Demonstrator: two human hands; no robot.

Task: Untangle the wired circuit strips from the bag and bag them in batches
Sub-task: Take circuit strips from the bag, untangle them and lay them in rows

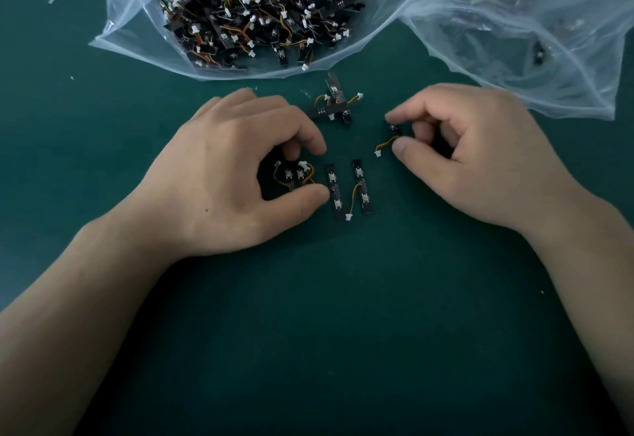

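Tabletop (343, 332): green, carries everything.
Full bag (137, 48): far side, mouth open, heaped with wired circuit strips.
Second bag (514, 41): far right, nearly empty.
Left hand (219, 175): fingers and thumb curled round two strips (295, 175).
Right hand (480, 154): pinches one strip (392, 128), wire trailing.
Tangled cluster (334, 103): between the hands.
Laid-out pair (334, 192): beside the left thumb.
Risk: the trailing wire may hook the pair and muddle the batch count.

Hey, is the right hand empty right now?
No, the right hand pinches a circuit strip between thumb and forefinger, with its wire trailing out to a white connector.
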